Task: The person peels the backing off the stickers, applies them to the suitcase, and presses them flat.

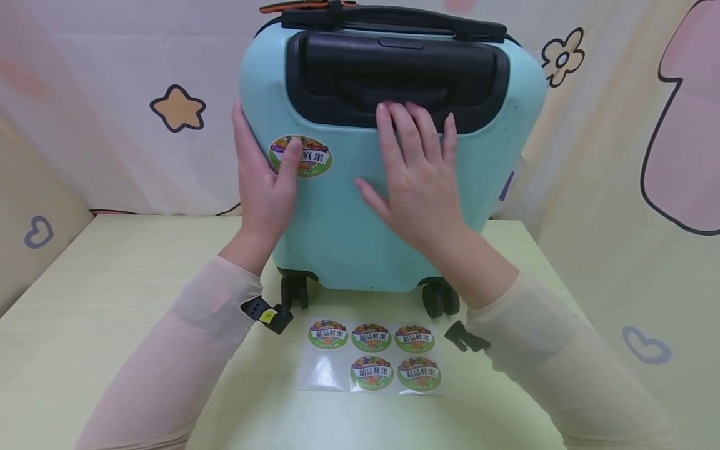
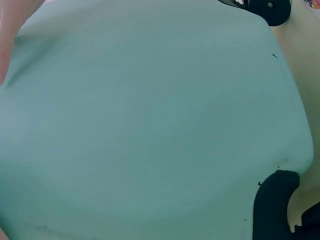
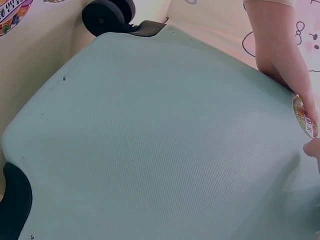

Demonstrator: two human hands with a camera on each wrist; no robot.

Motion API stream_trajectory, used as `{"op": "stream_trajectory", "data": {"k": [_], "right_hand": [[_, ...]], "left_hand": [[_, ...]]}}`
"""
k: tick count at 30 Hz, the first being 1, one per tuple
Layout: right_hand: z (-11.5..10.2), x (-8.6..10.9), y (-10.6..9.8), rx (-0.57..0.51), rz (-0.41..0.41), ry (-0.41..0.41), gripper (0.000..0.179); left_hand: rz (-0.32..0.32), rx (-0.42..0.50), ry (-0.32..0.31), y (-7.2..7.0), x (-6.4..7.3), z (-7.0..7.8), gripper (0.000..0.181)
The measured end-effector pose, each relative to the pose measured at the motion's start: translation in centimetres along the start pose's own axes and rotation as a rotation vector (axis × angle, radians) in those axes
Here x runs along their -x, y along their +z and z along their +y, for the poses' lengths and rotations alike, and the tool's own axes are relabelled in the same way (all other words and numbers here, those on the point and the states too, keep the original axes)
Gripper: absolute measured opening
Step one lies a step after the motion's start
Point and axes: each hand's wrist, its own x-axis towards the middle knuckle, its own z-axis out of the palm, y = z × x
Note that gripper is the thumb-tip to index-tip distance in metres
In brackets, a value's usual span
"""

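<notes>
A light turquoise suitcase [image 1: 349, 237] stands upright on its wheels on the table. My left hand [image 1: 264, 181] holds its left side, the thumb in front and the other fingers partly hidden along the edge. That thumb lies over an oval fruit sticker [image 1: 317, 160] on the shell, also visible in the right wrist view. My right hand [image 1: 422, 175] rests on the front with fingers extended upward, their tips at the black recessed handle panel [image 1: 399, 81]. In the left wrist view, part of the right hand [image 2: 10, 30] shows against the shell.
On the table [image 1: 140, 300], in front of the suitcase, lies a clear sheet [image 1: 324, 375] with several matching oval stickers. Black wheels [image 1: 441, 297] stand just behind it. A patterned curtain [image 1: 129, 56] hangs behind. Dark straps [image 1: 270, 314] show at both wrists.
</notes>
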Motion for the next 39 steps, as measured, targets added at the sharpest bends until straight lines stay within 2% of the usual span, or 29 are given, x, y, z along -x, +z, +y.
{"op": "stream_trajectory", "data": {"k": [5,7,9,11,13,17,19,22,27,31,32,34,37,39], "right_hand": [[-0.1,-0.1,0.0,0.008,-0.011,-0.001,0.076],[-0.2,-0.1,0.0,0.008,-0.015,-0.002,0.076],[-0.2,-0.1,0.0,0.009,-0.017,-0.002,0.077],[-0.2,-0.1,0.1,0.010,-0.018,-0.002,0.077],[-0.2,0.0,0.1,0.011,-0.015,-0.003,0.077],[-0.3,0.0,0.1,0.011,-0.009,-0.002,0.078],[-0.3,0.1,0.1,0.011,-0.008,0.002,0.078],[-0.3,0.1,0.1,0.012,-0.012,0.010,0.079],[-0.3,0.2,0.1,0.016,-0.020,0.010,0.079],[-0.2,0.1,0.2,0.015,-0.022,0.004,0.079],[-0.1,0.1,0.1,0.014,-0.021,0.002,0.079],[-0.1,0.1,0.1,0.013,-0.020,-0.003,0.079],[0.0,0.1,0.1,0.013,-0.019,-0.008,0.078],[-0.1,0.1,0.1,0.013,-0.023,-0.006,0.078]], "left_hand": [[0.025,-0.014,0.082,0.0,-0.1,-1.5,0.063],[0.030,-0.005,0.108,-0.1,-0.1,-1.7,0.060],[0.024,0.005,0.095,-0.2,0.0,-1.7,0.059],[0.032,0.035,0.063,-0.2,0.0,-1.5,0.058],[0.038,0.046,0.018,-0.2,0.1,-1.2,0.067],[0.051,-0.036,-0.094,0.1,0.2,-0.5,0.099],[0.045,-0.104,-0.128,0.2,0.3,-0.2,0.106],[0.040,-0.084,-0.128,0.2,0.3,-0.1,0.095],[0.026,0.073,-0.081,-0.2,0.3,-0.5,0.064],[0.006,0.134,-0.069,-0.6,0.4,-1.1,0.055],[-0.001,0.134,-0.062,-0.7,0.4,-1.3,0.056],[-0.013,0.110,-0.059,-0.6,0.6,-1.6,0.071],[-0.022,-0.032,-0.063,-0.4,1.0,-2.0,0.105],[-0.019,-0.115,-0.069,-0.2,1.2,-2.3,0.116]]}}
